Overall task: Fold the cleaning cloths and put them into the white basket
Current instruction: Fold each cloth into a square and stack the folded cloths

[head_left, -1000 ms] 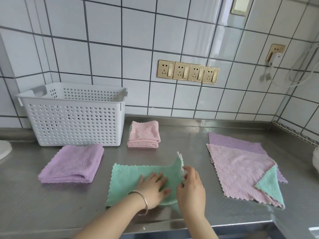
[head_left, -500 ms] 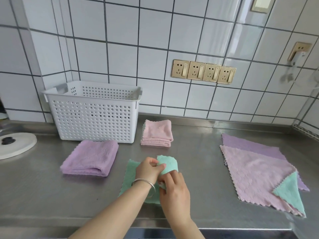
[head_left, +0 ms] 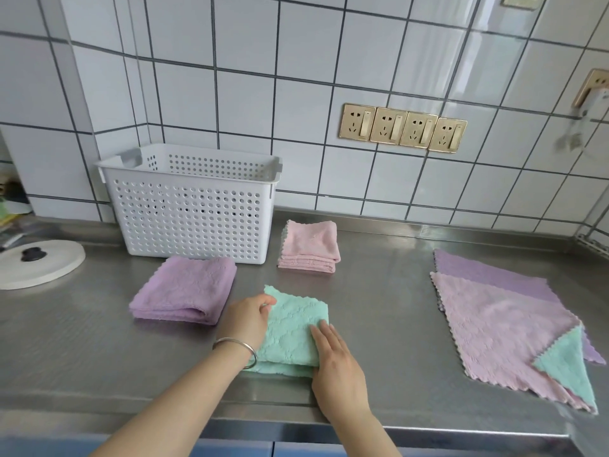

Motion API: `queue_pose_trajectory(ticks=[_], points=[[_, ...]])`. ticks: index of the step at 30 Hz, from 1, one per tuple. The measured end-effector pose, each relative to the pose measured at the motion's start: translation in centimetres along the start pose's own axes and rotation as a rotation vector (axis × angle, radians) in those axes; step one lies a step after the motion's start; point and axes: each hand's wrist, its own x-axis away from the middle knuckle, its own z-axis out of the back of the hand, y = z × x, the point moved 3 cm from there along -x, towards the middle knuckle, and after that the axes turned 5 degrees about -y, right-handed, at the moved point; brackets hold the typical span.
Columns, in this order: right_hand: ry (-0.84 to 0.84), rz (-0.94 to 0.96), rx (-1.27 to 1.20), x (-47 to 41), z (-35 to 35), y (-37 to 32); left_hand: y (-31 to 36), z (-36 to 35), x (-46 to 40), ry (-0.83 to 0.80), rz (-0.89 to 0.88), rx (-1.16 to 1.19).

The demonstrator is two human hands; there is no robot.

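A green cloth (head_left: 293,328) lies folded into a small square near the counter's front edge. My left hand (head_left: 245,319) pinches its top left corner. My right hand (head_left: 333,357) rests flat on its right side, fingers together. A folded purple cloth (head_left: 186,288) lies to the left, and a folded pink stack (head_left: 311,247) sits behind. The white perforated basket (head_left: 194,206) stands at the back left; what is inside it is hidden. At the right, unfolded cloths lie spread in a pile: pink (head_left: 504,331) over purple (head_left: 487,273), with a green corner (head_left: 570,361) showing.
The steel counter (head_left: 389,291) ends at a front edge just below my wrists. A round white lid with a black knob (head_left: 36,263) lies at the far left. Gold wall sockets (head_left: 402,127) sit on the tiled wall; a plugged charger (head_left: 590,103) hangs at the right.
The green cloth went from a half-open strip to a compact folded square: my hands brought its right part over to the left. My right hand now lies flat on it. The view shifted right.
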Motion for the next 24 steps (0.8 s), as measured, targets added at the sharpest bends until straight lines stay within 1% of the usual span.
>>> queue_pose_trajectory(ticks=[2, 5, 7, 10, 12, 14, 15, 18, 19, 20, 21, 22, 23, 24], points=[[-0.008, 0.016, -0.005, -0.2, -0.2, 0.4, -0.5, -0.2, 0.0, -0.012, -0.007, -0.023], [0.024, 0.044, 0.034, -0.5, -1.1, 0.8, -0.8, -0.1, 0.1, 0.008, -0.019, -0.045], [0.004, 0.065, 0.059, -0.6, -1.5, 0.9, -1.1, -0.1, 0.0, 0.009, -0.018, -0.074], [-0.013, 0.074, 0.159, -0.7, -1.5, 0.6, -1.7, -0.2, 0.0, -0.016, -0.010, -0.074], [-0.044, 0.069, 0.184, -0.7, -1.4, 0.5, -1.9, -0.5, 0.3, -0.041, 0.009, -0.075], [-0.007, 0.064, 0.182, -0.7, -1.6, 0.8, -2.1, -0.8, 0.5, -0.062, 0.017, -0.082], [0.019, 0.071, 0.165, -0.7, -1.7, 1.0, -2.1, -0.9, 0.5, -0.077, 0.020, -0.097], [-0.025, 0.121, 0.146, -0.2, -1.4, 1.2, -2.2, -0.9, 0.6, -0.142, 0.033, -0.174], [-0.056, 0.123, 0.141, -0.1, -1.0, 0.9, -2.2, -0.9, 0.7, -0.156, 0.036, -0.186], [-0.146, 0.125, 0.118, 0.1, -0.9, 0.8, -2.3, -0.8, 0.9, -0.156, 0.041, -0.183], [-0.233, 0.082, 0.062, 0.3, -0.5, 0.8, -2.4, -0.6, 1.1, -0.138, 0.054, -0.168], [-0.257, 0.036, -0.016, 0.4, -0.1, 0.7, -2.5, -0.4, 1.2, -0.104, 0.071, -0.161], [-0.218, -0.031, -0.109, 0.3, 0.3, 0.7, -2.8, -0.1, 1.4, -0.073, 0.096, -0.181], [-0.144, -0.099, -0.190, 0.2, 0.8, 0.8, -3.0, 0.0, 1.6, -0.062, 0.128, -0.228]])
